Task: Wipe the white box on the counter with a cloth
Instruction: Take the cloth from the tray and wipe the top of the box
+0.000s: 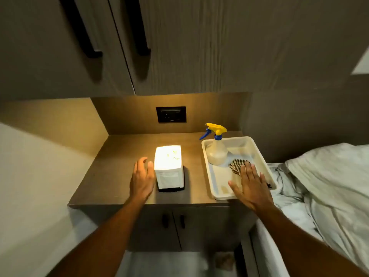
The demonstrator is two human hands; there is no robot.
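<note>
From my head camera, the white box (169, 166) stands upright on the counter (123, 156), brightly lit from above. My left hand (142, 177) is open with the fingers loosely spread, just beside the box's left side; I cannot tell whether it touches. My right hand (252, 183) lies flat, fingers spread and holding nothing, over the cloth (237, 164) in the white tray (259, 148). A spray bottle (216, 150) stands upright in the tray's far corner.

Warm-lit wooden counter (123, 156) beneath grey cabinets (60, 66), beside bed (329, 186)
</note>
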